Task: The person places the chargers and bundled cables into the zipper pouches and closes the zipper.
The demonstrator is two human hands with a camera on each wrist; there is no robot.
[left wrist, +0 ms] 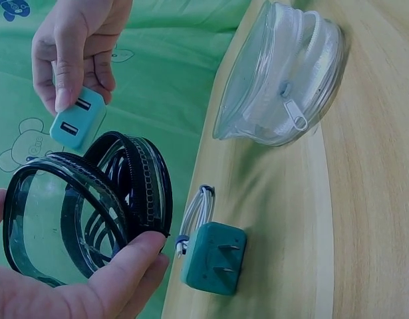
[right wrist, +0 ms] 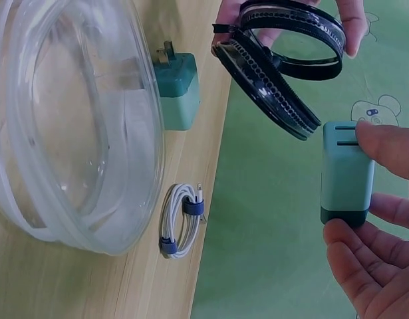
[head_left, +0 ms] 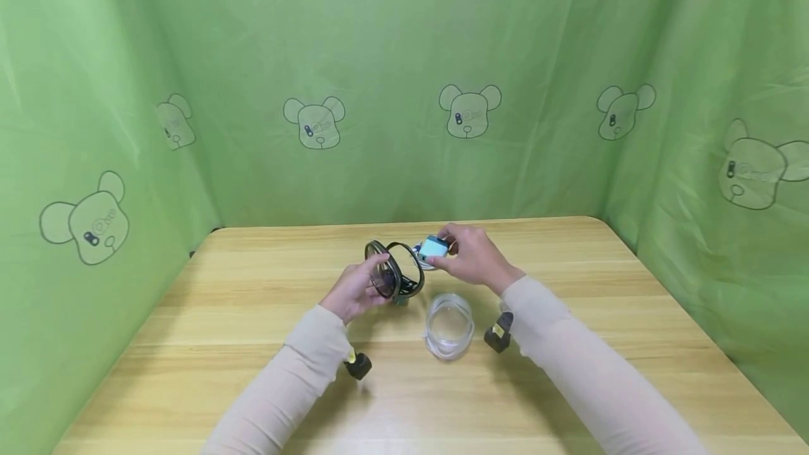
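Observation:
My left hand holds a round clear pouch with black trim, its zipped lid standing open. A coiled black cable shows inside it in the left wrist view. To its right, my right hand grips a light teal USB charger between thumb and fingers, above the table. Two USB slots show on the end of the charger, which is close to the open pouch but apart from it. Fingers of the left hand are partly hidden behind the pouch in the head view.
A second teal charger with bare prongs lies on the wooden table. Near it is a coiled white cable with blue ties. A clear round zip pouch sits nearer me, between the forearms. Green curtains surround the table.

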